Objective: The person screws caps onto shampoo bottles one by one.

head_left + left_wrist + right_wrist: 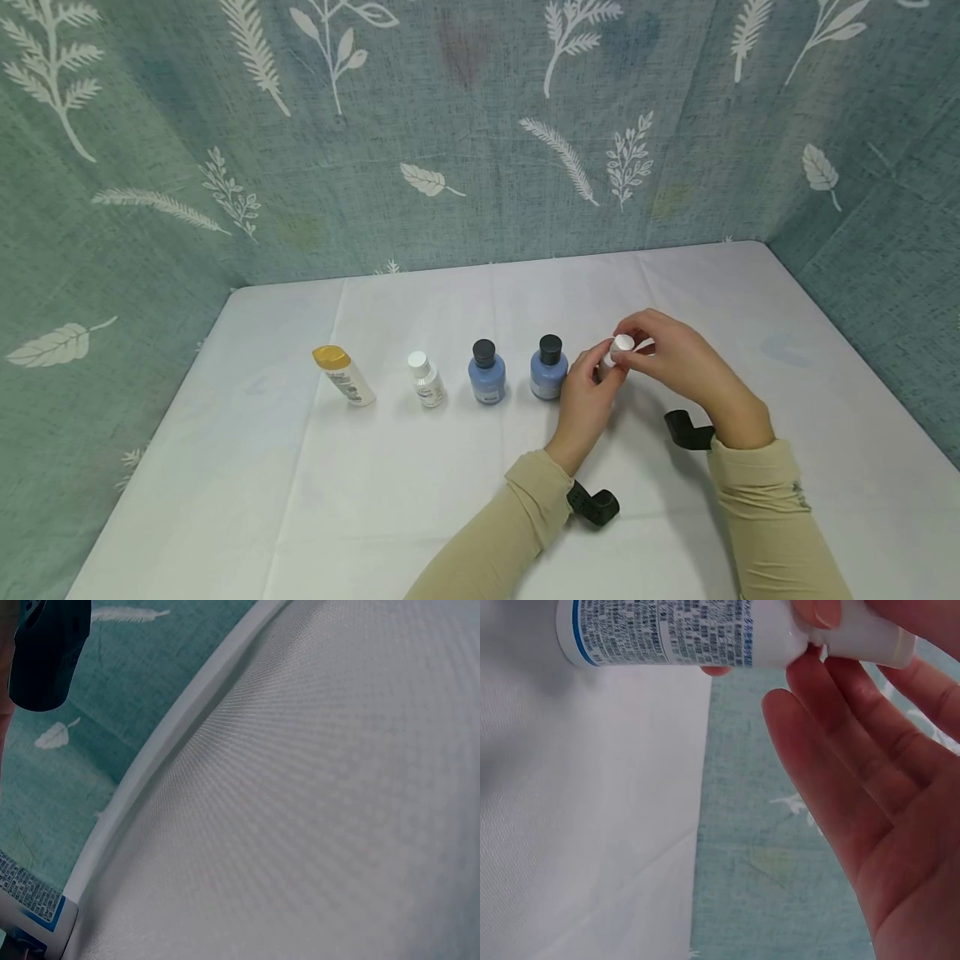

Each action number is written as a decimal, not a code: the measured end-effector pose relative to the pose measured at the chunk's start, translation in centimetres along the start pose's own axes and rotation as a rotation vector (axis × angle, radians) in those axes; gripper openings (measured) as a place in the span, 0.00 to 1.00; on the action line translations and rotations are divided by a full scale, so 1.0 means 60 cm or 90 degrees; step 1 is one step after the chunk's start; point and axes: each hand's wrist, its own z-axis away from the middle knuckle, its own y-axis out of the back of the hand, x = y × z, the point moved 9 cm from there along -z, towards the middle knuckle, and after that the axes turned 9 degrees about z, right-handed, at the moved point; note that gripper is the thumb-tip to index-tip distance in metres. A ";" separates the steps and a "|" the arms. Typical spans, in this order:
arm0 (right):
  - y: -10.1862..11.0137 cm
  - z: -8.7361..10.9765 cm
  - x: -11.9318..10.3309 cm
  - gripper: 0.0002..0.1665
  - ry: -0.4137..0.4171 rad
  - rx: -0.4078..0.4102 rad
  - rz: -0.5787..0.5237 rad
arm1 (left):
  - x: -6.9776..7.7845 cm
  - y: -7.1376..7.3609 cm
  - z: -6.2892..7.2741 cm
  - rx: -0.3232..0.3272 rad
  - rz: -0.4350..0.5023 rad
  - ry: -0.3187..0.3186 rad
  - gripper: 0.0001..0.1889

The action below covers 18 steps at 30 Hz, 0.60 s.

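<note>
A small white bottle (682, 631) with dense printed text and a blue band stands between the two hands. The left hand (585, 404) grips its body, while the fingers of the right hand (678, 358) pinch its white cap (623, 342). From the right wrist, the cap appears on the bottle's neck, with the right hand's fingertips around it. Only the printed lower end of the bottle (45, 919) shows in the left wrist view. Just left of the left hand is a blue bottle (547, 382) with a black cap.
Farther left in the row stand another blue bottle (487, 383) with a black cap, a white bottle (428, 385) with a white cap and a white bottle (349, 382) with a yellow cap. The white-covered table (405, 500) meets leaf-patterned green fabric (480, 192) behind.
</note>
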 end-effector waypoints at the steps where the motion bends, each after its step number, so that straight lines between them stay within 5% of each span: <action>1: 0.000 0.000 -0.001 0.13 -0.003 0.002 0.004 | 0.000 0.000 0.000 -0.001 0.000 0.000 0.18; 9: -0.004 -0.003 0.001 0.16 -0.019 -0.004 0.018 | 0.002 0.000 0.001 0.001 0.001 -0.008 0.18; 18: 0.000 0.008 -0.005 0.22 0.055 -0.029 -0.020 | -0.001 0.000 0.002 0.000 -0.004 0.003 0.17</action>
